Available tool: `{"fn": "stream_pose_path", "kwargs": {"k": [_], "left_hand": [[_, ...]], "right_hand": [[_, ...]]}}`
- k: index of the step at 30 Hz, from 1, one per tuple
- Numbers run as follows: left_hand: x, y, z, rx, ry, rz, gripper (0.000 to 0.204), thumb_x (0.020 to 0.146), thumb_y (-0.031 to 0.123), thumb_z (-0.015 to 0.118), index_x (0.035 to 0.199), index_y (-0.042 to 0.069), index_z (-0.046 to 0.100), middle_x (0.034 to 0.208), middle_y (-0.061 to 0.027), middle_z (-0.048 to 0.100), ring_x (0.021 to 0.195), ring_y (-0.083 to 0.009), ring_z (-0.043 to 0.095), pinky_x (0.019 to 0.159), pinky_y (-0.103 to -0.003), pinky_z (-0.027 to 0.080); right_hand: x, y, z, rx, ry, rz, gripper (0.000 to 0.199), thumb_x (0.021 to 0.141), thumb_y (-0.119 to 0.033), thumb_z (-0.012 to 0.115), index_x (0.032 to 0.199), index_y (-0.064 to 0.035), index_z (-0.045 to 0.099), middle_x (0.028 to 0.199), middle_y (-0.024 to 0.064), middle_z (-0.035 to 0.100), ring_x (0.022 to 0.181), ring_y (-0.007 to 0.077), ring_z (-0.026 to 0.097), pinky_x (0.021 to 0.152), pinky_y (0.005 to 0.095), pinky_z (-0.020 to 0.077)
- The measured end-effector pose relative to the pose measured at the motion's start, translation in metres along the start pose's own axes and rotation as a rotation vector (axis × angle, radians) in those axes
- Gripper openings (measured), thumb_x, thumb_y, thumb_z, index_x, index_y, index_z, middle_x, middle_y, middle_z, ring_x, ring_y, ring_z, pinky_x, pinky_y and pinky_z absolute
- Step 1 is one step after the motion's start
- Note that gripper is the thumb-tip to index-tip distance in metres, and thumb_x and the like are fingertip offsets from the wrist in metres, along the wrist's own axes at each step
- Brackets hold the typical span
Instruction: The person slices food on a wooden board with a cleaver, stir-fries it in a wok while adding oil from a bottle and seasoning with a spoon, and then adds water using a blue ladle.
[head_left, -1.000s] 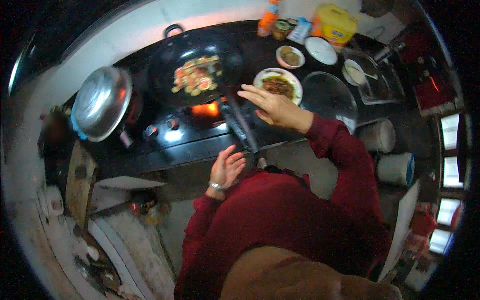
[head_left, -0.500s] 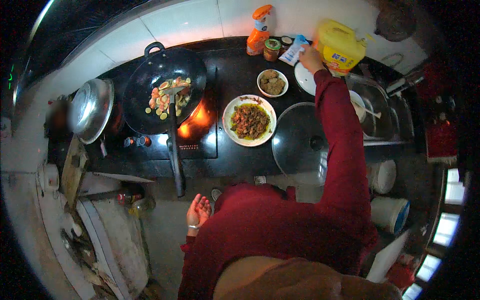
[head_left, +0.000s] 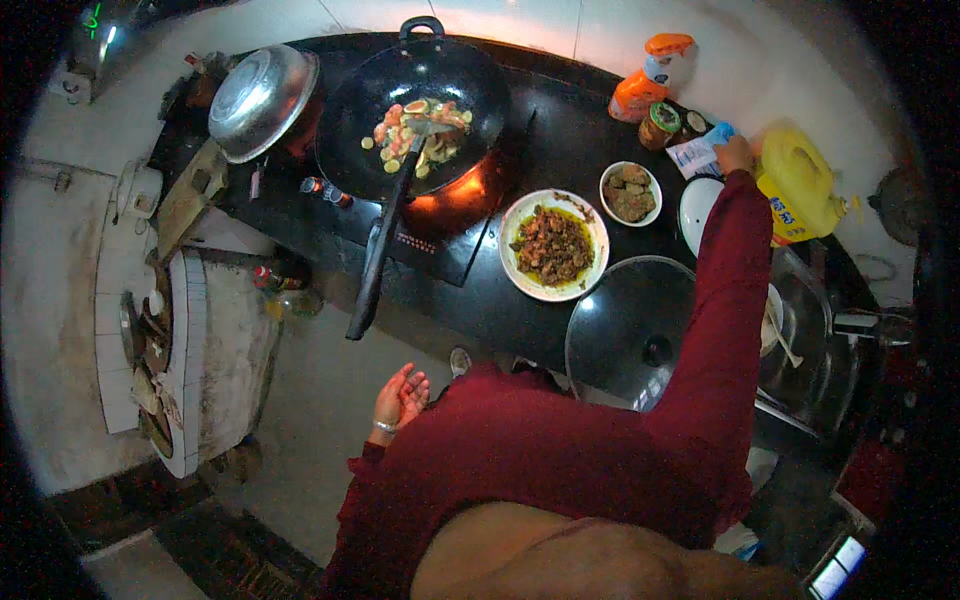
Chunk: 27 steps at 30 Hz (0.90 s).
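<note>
My right hand (head_left: 735,156) reaches to the back right of the counter, its fingers closed at the edge of a small white and blue packet (head_left: 694,152). Part of the fingers is hard to make out. Under that forearm a white plate or lid (head_left: 695,212) is partly covered. My left hand (head_left: 401,398) hangs in front of the counter, palm up, its loosely bent fingers holding nothing. In the black wok (head_left: 350,100), pinkish pieces and round pale slices (head_left: 425,140) lie under a spatula (head_left: 388,225), whose long black handle sticks out over the front rim.
A plate of oily cooked food (head_left: 508,262) and a bowl of brown food (head_left: 631,194) stand beside the glass lid (head_left: 610,330). Behind are an orange spray bottle (head_left: 640,92), jars (head_left: 658,127) and a yellow jug (head_left: 800,180). A metal basin (head_left: 262,102) is left, a sink (head_left: 815,340) right.
The view has swung, so the counter now appears tilted and further right. My right hand stays by the packet, and my left hand stays open and low.
</note>
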<state>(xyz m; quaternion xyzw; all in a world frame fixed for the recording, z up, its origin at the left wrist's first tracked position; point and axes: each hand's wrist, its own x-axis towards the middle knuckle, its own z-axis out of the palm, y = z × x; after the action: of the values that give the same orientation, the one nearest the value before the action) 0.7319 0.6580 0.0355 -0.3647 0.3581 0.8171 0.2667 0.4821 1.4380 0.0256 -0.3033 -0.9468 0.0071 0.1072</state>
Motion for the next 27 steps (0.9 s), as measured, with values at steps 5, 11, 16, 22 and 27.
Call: {"fn": "stream_pose_path", "kwargs": {"k": [5, 11, 16, 22, 27], "left_hand": [[0.001, -0.003, -0.001, -0.010, -0.056, 0.004, 0.030, 0.092, 0.020, 0.040, 0.120, 0.009, 0.045, 0.105, -0.0120, 0.057, 0.092, -0.0249, 0.057, 0.080, -0.037, 0.048], [0.023, 0.015, 0.003, 0.079, -0.303, -0.041, 0.033, 0.093, 0.019, 0.041, 0.125, 0.010, 0.039, 0.107, -0.0138, 0.056, 0.092, -0.0249, 0.058, 0.080, -0.036, 0.049], [0.039, 0.034, 0.031, 0.440, -0.471, -0.141, 0.036, 0.091, 0.016, 0.045, 0.125, 0.008, 0.037, 0.105, -0.0125, 0.056, 0.089, -0.0212, 0.059, 0.078, -0.034, 0.050], [0.063, 0.025, 0.041, 0.735, -0.852, -0.186, 0.043, 0.091, 0.021, 0.047, 0.130, 0.014, 0.031, 0.111, -0.0096, 0.052, 0.092, -0.0182, 0.055, 0.078, -0.033, 0.048], [0.050, 0.008, 0.063, 0.622, -1.068, -0.234, 0.058, 0.091, 0.026, 0.047, 0.138, 0.025, 0.012, 0.132, -0.0104, 0.031, 0.110, -0.0233, 0.044, 0.083, -0.045, 0.046]], "right_hand": [[-0.019, -0.057, -0.072, -0.007, -0.062, -0.026, 0.036, 0.071, -0.033, 0.060, 0.091, -0.0028, 0.063, 0.098, 0.0213, 0.059, 0.092, 0.0374, 0.056, 0.078, 0.0456, 0.0455], [-0.050, -0.075, -0.142, 0.137, 0.218, -0.049, 0.038, 0.072, -0.032, 0.061, 0.100, -0.0056, 0.061, 0.100, 0.0167, 0.061, 0.093, 0.0334, 0.057, 0.080, 0.0399, 0.0449], [-0.108, -0.084, -0.214, 0.257, 0.264, -0.101, 0.045, 0.072, -0.038, 0.063, 0.101, -0.0036, 0.061, 0.094, 0.0154, 0.063, 0.086, 0.0296, 0.060, 0.077, 0.0370, 0.0461], [-0.279, -0.174, -0.272, 0.630, 0.033, -0.007, 0.032, 0.071, -0.029, 0.068, 0.086, -0.0027, 0.063, 0.078, 0.0099, 0.064, 0.071, 0.0181, 0.060, 0.066, 0.0308, 0.0463], [-0.422, -0.235, -0.247, 0.787, -0.067, -0.128, 0.020, 0.071, -0.018, 0.069, 0.078, -0.0020, 0.060, 0.070, 0.0063, 0.060, 0.065, 0.0109, 0.054, 0.061, 0.0266, 0.0442]]}}
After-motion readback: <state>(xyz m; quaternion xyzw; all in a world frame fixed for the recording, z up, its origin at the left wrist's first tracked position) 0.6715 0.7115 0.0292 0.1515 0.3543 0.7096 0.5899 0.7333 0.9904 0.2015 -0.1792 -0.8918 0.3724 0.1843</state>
